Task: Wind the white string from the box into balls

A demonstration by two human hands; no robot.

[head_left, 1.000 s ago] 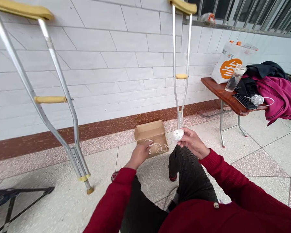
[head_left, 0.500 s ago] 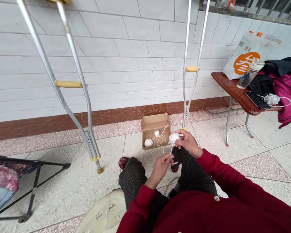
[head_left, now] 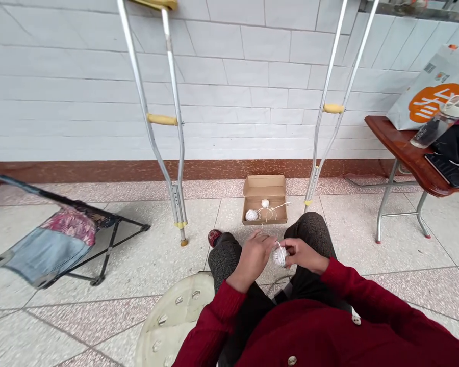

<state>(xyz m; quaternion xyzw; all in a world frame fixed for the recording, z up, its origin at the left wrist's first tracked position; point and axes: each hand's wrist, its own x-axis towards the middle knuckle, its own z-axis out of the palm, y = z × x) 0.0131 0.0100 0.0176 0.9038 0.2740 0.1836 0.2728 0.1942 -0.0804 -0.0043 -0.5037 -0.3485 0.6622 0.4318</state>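
Note:
A small ball of white yarn (head_left: pixel 279 257) is in my right hand (head_left: pixel 305 255), with the thumb and fingers closed around its right side. My left hand (head_left: pixel 253 255) is just left of the ball, back of the hand up. Its closed fingertips meet a yarn strand at the top of the ball, and part of the grip is hidden. Beyond my hands, an open cardboard box (head_left: pixel 265 222) sits on the floor. Inside it lie a larger white yarn ball (head_left: pixel 251 215), a smaller white yarn ball (head_left: pixel 265 203) and loose strands.
Two crutches lean on the tiled wall, the left crutch (head_left: pixel 178 204) and the right crutch (head_left: pixel 314 178). A folding stool (head_left: pixel 61 244) stands at left, a pale plastic stool (head_left: pixel 176 316) near my leg. The brown table (head_left: pixel 390 137) at right bears a bag (head_left: pixel 424 97) and bottle (head_left: pixel 436 127).
My view has swung left. The yarn ball is lower and nearer my lap, and my left hand has come up from below to beside it. The strand between them is shorter.

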